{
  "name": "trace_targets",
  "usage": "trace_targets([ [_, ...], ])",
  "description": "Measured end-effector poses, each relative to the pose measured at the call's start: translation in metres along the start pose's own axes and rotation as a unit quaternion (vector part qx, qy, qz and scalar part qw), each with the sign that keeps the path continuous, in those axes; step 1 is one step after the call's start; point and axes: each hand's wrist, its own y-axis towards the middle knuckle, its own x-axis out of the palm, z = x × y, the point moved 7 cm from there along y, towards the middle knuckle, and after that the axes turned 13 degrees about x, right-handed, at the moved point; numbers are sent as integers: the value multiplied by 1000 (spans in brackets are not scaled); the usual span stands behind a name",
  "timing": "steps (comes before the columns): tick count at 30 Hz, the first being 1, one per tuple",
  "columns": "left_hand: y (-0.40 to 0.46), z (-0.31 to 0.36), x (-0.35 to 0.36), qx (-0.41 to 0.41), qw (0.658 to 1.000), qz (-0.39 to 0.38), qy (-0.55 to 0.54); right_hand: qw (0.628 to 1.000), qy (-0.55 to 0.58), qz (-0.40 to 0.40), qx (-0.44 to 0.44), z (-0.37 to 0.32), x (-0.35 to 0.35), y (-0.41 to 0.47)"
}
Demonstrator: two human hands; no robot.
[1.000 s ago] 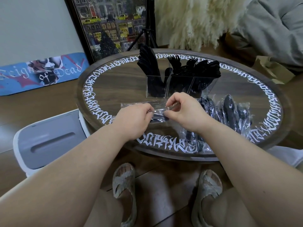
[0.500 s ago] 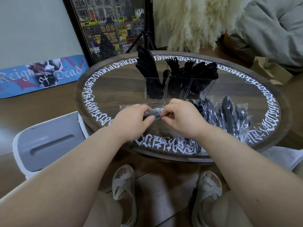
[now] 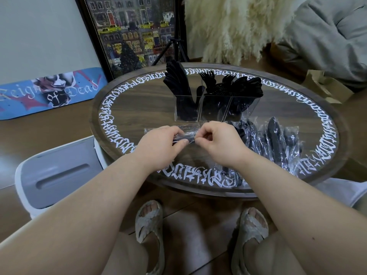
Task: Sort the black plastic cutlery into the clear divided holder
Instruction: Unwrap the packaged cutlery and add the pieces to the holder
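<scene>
Both hands hold one clear plastic packet (image 3: 186, 133) with a black piece of cutlery inside, just above the near half of the round table (image 3: 127, 108). My left hand (image 3: 160, 145) grips the packet's left part; my right hand (image 3: 220, 143) pinches its right end. Behind them stands the clear divided holder (image 3: 208, 109): black knives (image 3: 176, 82) in its left compartment, forks (image 3: 210, 80) and spoons (image 3: 248, 86) in the others. A heap of wrapped black cutlery (image 3: 276, 141) lies to the right of my right hand.
A white and grey bin (image 3: 53, 173) sits on the floor left of the table. A skateboard deck (image 3: 47, 94) and a framed picture (image 3: 131, 34) lean on the wall behind. A tripod (image 3: 176, 46), pampas grass and a brown paper bag (image 3: 325, 86) stand beyond the table.
My hands have drawn closer together along the packet, and my right hand's pinch has shifted left toward my left hand. The holder and the heap have not moved.
</scene>
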Motion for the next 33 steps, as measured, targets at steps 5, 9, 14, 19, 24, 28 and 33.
trace_targets([
  [5, 1, 1, -1, -3, 1000, 7, -9, 994, 90, -15, 54, 7, 0, 4],
  [9, -1, -2, -1, -5, 1000, 2, -14, 977, 188, -24, 96, 13, -3, 8],
  [14, -1, -1, 0, -2, 1000, -4, -10, 982, 179, 8, 63, 10, -7, 9],
  [19, 0, -1, -1, -2, 1000, 0, -11, 998, -35, 25, -50, -8, 0, 0],
  [24, -2, 1, -1, -2, 1000, 4, -27, 997, -12, 71, -11, -2, -8, 4],
  [28, -1, -1, -1, -10, 1000, 0, -21, 970, 197, 48, 136, 16, -14, 9],
  [33, -1, 0, -5, -20, 1000, 0, 5, 858, 401, -34, 321, 45, -1, 7],
])
